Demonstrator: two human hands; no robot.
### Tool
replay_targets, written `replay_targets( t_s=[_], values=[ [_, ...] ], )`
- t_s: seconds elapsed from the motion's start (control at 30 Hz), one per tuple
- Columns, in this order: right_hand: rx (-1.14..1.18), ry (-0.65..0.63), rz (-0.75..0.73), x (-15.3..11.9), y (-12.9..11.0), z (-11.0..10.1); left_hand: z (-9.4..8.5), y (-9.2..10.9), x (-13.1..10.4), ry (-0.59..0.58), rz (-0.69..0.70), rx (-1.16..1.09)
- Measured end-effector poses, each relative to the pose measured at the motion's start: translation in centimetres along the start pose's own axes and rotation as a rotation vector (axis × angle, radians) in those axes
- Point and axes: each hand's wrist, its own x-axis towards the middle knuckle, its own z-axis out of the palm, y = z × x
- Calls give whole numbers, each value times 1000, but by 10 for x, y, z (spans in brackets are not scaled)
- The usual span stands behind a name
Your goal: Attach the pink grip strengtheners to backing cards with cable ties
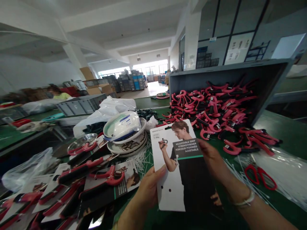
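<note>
A printed backing card [168, 191] for a hand grip strengthener stands tilted toward me between both hands. My left hand [151, 185] pinches its left edge, thumb on the printed face. My right hand [213, 163] grips the right edge near the top; part of its fingers is hidden behind the card. Small holes show in the card's lower left. Left of it lie several cards with red and black grip strengtheners [107, 179] on them. Behind and to the right, a grey crate [261, 105] lies on its side with many loose grip strengtheners [213, 108] spilling out.
Red-handled scissors [260, 177] lie at the right beside a clear plastic bag [285, 179]. White cable ties [141, 159] are scattered near stacked bowls [110, 127] with small metal parts. A metal dish [81, 142] stands at left. Another person [61, 94] is in the far left background.
</note>
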Motion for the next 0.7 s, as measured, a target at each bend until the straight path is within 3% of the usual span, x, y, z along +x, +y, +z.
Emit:
replay_targets(
  t_s=[0.07,0.1,0.2,0.27,0.53,0.7],
  values=[
    [-121,119,-138,3,-9,-15,0,0,2,23,3,48],
    [-256,102,-235,3,-16,-20,1,0,3,23,0,73],
    [-728,-240,-457,1,-37,-17,5,1,7,10,0,131],
    [-847,-349,-526,-1,-44,-9,7,3,10,28,10,156],
    [-793,-371,-494,-4,-24,7,5,7,19,62,-40,343],
    [-623,-269,-642,-7,-33,5,13,11,25,33,7,353]
  ],
)
